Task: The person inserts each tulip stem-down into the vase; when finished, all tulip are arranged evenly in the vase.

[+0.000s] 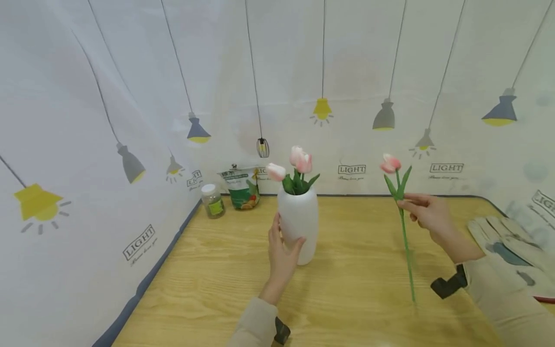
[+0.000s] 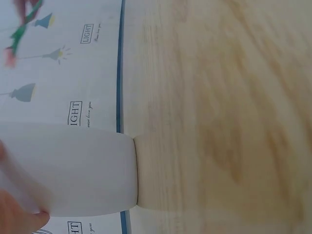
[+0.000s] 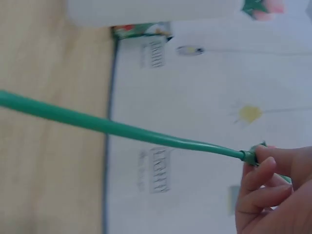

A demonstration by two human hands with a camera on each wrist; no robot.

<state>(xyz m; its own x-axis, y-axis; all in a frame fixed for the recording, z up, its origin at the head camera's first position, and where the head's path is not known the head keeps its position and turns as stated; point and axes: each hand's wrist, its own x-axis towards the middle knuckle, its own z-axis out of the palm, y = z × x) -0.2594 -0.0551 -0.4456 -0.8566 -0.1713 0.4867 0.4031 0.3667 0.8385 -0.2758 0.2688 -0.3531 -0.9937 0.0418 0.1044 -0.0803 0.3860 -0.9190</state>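
Note:
A white vase (image 1: 298, 219) stands upright on the wooden table, with several pink-and-white tulips (image 1: 299, 161) and green leaves rising from its mouth. My left hand (image 1: 283, 258) grips the vase low on its left side, thumb across the front; the left wrist view shows the vase (image 2: 73, 168) with its base on the tabletop. To the right, my right hand (image 1: 427, 214) pinches a single tulip (image 1: 405, 231) just under its leaves. That tulip's bloom points up and its long green stem (image 3: 126, 130) hangs down, apart from the vase.
Behind and left of the vase stand a white-lidded jar (image 1: 213, 201) and a green-and-white pouch (image 1: 242, 189). Pale work gloves (image 1: 511, 246) lie at the right edge of the table (image 1: 347, 289). A lamp-printed curtain (image 1: 355, 62) closes off the back and sides.

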